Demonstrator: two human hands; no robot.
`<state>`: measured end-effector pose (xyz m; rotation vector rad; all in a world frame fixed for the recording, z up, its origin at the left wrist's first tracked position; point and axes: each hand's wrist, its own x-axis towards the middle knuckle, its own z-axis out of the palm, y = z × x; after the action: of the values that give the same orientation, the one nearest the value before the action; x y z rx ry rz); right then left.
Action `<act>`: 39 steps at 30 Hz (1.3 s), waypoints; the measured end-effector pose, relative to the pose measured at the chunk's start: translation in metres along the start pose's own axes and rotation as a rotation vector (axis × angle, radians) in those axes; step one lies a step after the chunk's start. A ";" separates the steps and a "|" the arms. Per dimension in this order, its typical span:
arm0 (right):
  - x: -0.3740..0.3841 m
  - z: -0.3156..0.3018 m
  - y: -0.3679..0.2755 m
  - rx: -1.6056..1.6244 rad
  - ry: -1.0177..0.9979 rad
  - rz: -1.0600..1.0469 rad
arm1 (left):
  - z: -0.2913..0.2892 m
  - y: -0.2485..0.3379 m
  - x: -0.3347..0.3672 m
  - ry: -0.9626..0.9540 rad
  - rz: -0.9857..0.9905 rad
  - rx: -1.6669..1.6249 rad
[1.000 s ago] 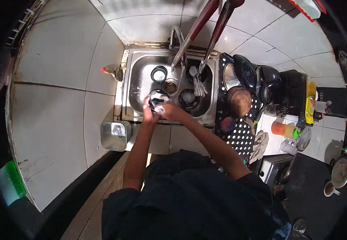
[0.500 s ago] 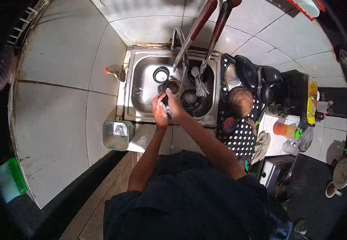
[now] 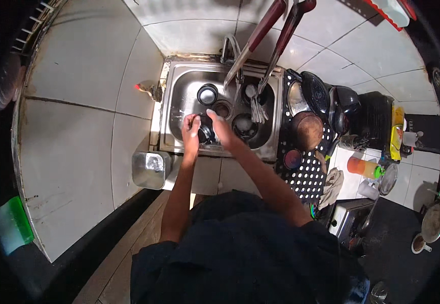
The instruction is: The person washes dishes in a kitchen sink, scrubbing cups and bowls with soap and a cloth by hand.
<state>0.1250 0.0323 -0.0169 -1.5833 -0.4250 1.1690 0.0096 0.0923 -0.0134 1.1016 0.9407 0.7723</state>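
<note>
One left hand [image 3: 191, 134], fingers half curled, and one right hand [image 3: 223, 131], straighter, face each other over the near side of a steel sink [image 3: 279, 101]. Between them, low down, is a black bowl [image 3: 206, 135]; whether either hand grips it, I cannot tell. Its rounded wall could slip, so cupping it firmly with the left, low over the basin, while the right moves around the rim, seems wise. From that bowl, the drain [image 3: 223, 108] lies at one o'clock, a second bowl [image 3: 245, 126] at three, a round dish [image 3: 208, 94] at twelve, cutlery [image 3: 257, 109] at two. Farther off, the tap [image 3: 236, 49] stands just past twelve; pans [image 3: 309, 130] rest at three on a spotted surface [image 3: 303, 180].
</note>
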 end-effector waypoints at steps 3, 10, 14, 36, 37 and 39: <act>0.022 -0.016 0.023 0.140 -0.166 -0.079 | 0.010 0.020 -0.007 -0.196 0.237 0.297; 0.001 -0.007 -0.003 -0.809 0.400 -0.711 | -0.015 0.023 -0.023 -0.262 0.338 0.034; -0.019 -0.003 -0.033 -0.514 0.409 -0.769 | -0.014 -0.008 -0.003 -0.062 -0.445 -0.507; -0.007 -0.004 -0.034 -0.647 0.296 -0.604 | 0.015 -0.010 -0.015 0.258 -0.215 -0.072; 0.000 -0.010 -0.023 -0.621 0.361 -0.579 | 0.016 -0.012 -0.012 0.255 -0.283 -0.280; 0.008 -0.018 0.003 -0.565 0.418 -0.568 | 0.012 -0.023 -0.011 0.205 -0.339 -0.333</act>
<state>0.1429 0.0276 -0.0245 -1.9454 -0.9036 0.2735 0.0172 0.0720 -0.0312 0.5612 1.0905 0.7356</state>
